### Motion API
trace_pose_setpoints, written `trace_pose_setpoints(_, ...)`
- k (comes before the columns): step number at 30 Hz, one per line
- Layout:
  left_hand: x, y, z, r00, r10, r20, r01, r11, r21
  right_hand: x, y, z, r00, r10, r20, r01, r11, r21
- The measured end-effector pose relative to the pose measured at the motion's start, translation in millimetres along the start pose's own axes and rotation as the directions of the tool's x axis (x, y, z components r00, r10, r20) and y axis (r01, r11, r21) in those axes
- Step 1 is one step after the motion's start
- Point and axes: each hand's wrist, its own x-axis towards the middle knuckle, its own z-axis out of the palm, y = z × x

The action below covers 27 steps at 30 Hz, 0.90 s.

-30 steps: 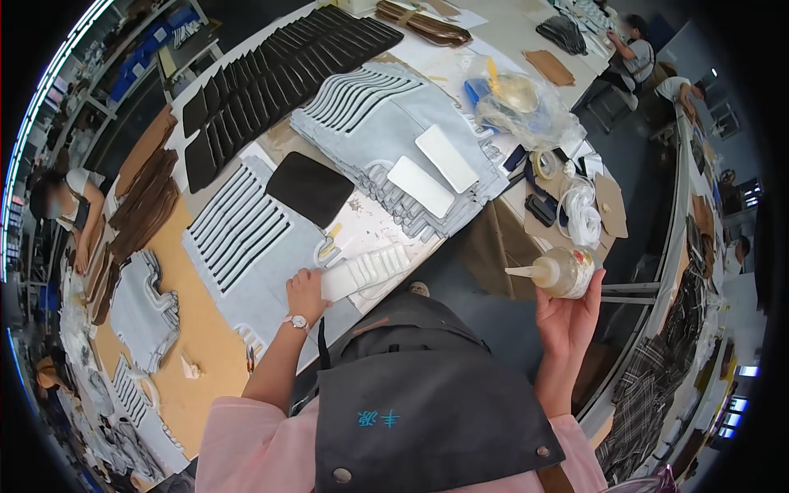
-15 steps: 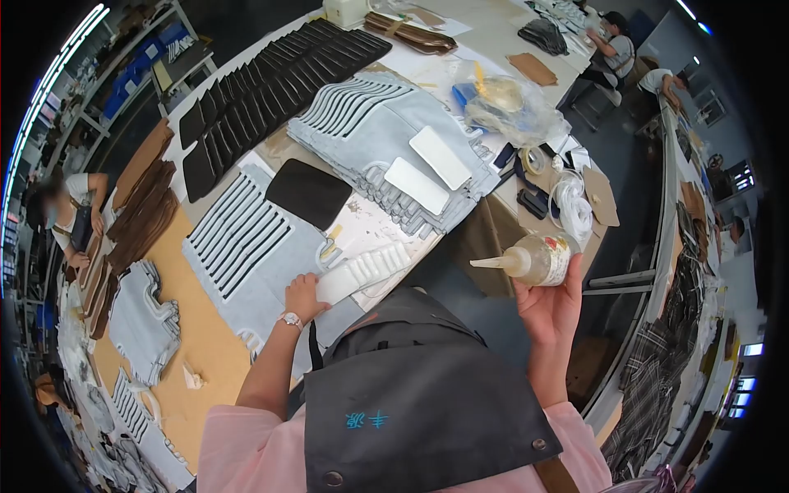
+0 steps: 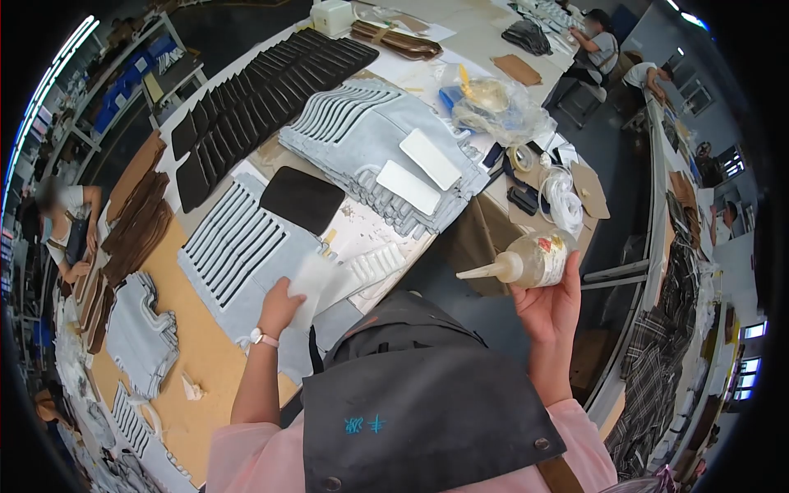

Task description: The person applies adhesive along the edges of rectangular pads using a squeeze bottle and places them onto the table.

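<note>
My left hand (image 3: pixel 281 307) grips the edge of a white pad (image 3: pixel 309 289), which is smeared by motion. The pad is over a light-grey slotted panel (image 3: pixel 238 246) on the table. Right of it lies a row of overlapping white pads (image 3: pixel 374 267). My right hand (image 3: pixel 549 308) is wrapped round a clear squeeze bottle (image 3: pixel 538 256) with a long nozzle pointing left; pale liquid shows inside. The bottle is held in the air beyond the table edge. A black rounded piece (image 3: pixel 302 200) rests at the panel's upper right.
Grey slotted panels (image 3: pixel 353 115) are stacked behind, with two white pads (image 3: pixel 408 187) on top. Rows of black pieces (image 3: pixel 271 99) lie at the far left. A plastic bag (image 3: pixel 501 107) and a white cord coil (image 3: pixel 563 201) are at right. A co-worker (image 3: pixel 70 226) is at left.
My left hand has lifted a white pad off the row and moved it left over the grey panel. My right hand still holds the bottle, now slightly lower at the nozzle.
</note>
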Motion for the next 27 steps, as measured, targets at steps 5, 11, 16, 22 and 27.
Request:
trace_pose_setpoints(5, -13.5, 63.2, -37.6, 0.991, 0.111, 0.069, 0.107, -0.381, -0.918, -1.5, 10.3, 6.8, 0.991, -0.02, 0.132, 0.036, 0.992, -0.121)
trace_pose_setpoints(11, -80.8, 186.1, -65.9, 0.923, 0.384, 0.022, 0.19, -0.405, -0.895, -17.0, 18.9, 39.1, 0.87, -0.342, 0.354, 0.466, 0.806, -0.366)
trace_pose_setpoints(16, -99.5, 203.4, -86.1, 0.939, 0.344, -0.004, 0.103, -0.293, -0.95, -26.6, 16.6, 55.0, 0.702, -0.536, 0.468, 0.712, 0.513, -0.48)
trace_pose_setpoints(22, -106.7, 207.0, -92.5, 0.957, 0.288, -0.038, 0.05, -0.29, -0.956, -34.9, 22.3, 59.0, 0.675, -0.592, 0.44, 0.718, 0.392, -0.575)
trace_pose_setpoints(27, -109.5, 207.8, -94.0, 0.95, 0.31, -0.019, 0.081, -0.306, -0.949, -32.7, 27.0, 58.6, 0.673, -0.594, 0.442, 0.72, 0.386, -0.577)
